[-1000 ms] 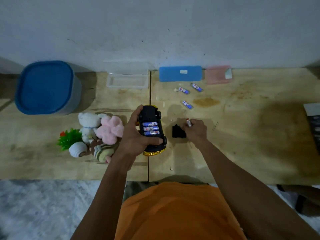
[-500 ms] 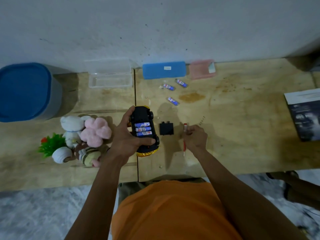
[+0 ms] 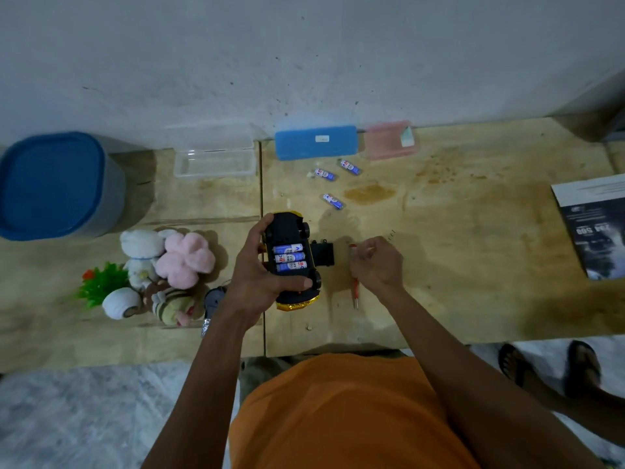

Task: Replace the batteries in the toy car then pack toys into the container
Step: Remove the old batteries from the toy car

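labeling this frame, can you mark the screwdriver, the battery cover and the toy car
screwdriver [image 3: 355,285]: head view, on the red handle below the right hand.
battery cover [image 3: 325,254]: head view, middle of the black plate lying on the table.
toy car [image 3: 287,231]: head view, on the black underside above the batteries.

We see a person from above, looking down at their own body. They wear a bright orange shirt [image 3: 341,411]. It is plain, with no pictures or words on it that we can see. Both arms are bare all the way down, with no sleeves on them. The left hand [image 3: 260,272] and the right hand [image 3: 377,265] have no rings, no watch and no gloves.
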Tool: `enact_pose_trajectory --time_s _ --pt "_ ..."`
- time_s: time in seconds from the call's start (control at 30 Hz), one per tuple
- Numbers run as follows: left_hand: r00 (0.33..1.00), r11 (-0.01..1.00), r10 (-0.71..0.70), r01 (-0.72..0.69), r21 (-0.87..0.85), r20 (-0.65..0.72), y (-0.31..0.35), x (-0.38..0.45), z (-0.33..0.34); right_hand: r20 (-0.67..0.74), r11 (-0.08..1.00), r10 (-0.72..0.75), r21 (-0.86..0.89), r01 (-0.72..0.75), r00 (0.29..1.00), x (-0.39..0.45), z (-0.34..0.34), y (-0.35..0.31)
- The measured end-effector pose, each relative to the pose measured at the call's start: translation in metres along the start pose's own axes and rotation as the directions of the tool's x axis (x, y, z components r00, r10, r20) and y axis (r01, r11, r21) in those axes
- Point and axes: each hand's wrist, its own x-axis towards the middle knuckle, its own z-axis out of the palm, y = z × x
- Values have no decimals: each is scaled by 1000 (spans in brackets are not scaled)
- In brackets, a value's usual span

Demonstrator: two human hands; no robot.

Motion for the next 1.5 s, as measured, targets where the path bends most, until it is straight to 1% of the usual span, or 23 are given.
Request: enact_pose_trajectory --time_s 0.07,0.13,0.2,0.23,0.3,0.37,0.47,0.57,0.67,0.73,0.83,0.9,0.93,1.03,1.1,1.2,1.37,1.5 --pt "1000 1000 20 -19 -9 12 3 -4 0 3 986 -84 145 82 997 -13 -19 -25" --pt "999 999 40 -39 -19 21 5 -7 1 81 944 -175 296 144 981 -32 -39 -55" --pt "997 997 69 -68 -29 31 8 -9 4 184 916 -244 367 164 952 -49 -49 -78" --pt "996 996 87 -85 -32 36 10 -9 6 223 913 -254 377 157 941 -55 -50 -84" --pt "992 992 120 -118 -45 40 15 -10 10 262 921 -238 366 132 935 -63 -47 -90" --pt "987 987 155 -154 -40 34 20 -10 12 271 928 -216 355 112 938 -67 -46 -93" --pt "982 982 187 -186 -20 17 21 -9 13 291 912 -172 407 41 941 -72 -49 -97" --pt "979 979 204 -205 6 13 22 -9 14 366 841 -101 528 -117 925 -75 -49 -103" --pt "979 979 201 -202 7 31 24 -9 16 420 774 -7 578 -261 908 -76 -49 -107" --pt "978 979 205 -206 5 45 25 -9 17 425 738 17 606 -298 905 -75 -49 -108" --pt "979 980 201 -200 -24 45 26 -8 16 402 697 11 653 -295 916 -76 -50 -108" --pt "979 980 200 -199 -26 45 27 -7 16 360 701 -17 669 -246 933 -78 -50 -109" --pt "979 980 199 -198 -24 47 27 -7 16 324 728 -39 658 -196 945 -79 -50 -110" --pt "983 984 174 -173 -31 53 24 -5 14 180 832 -157 554 31 971 -80 -47 -108" --pt "984 985 169 -167 -31 59 25 -5 14 94 875 -246 450 179 965 -78 -43 -107" --pt "982 983 178 -175 -54 64 28 -6 15 0 882 -331 356 309 944 -72 -38 -105" --pt "985 983 157 -149 -105 71 26 -3 12 -1 842 -490 259 474 872 -63 -36 -103" --pt "986 987 136 -126 -102 97 22 -2 9 26 793 -593 190 578 805 -58 -35 -105"
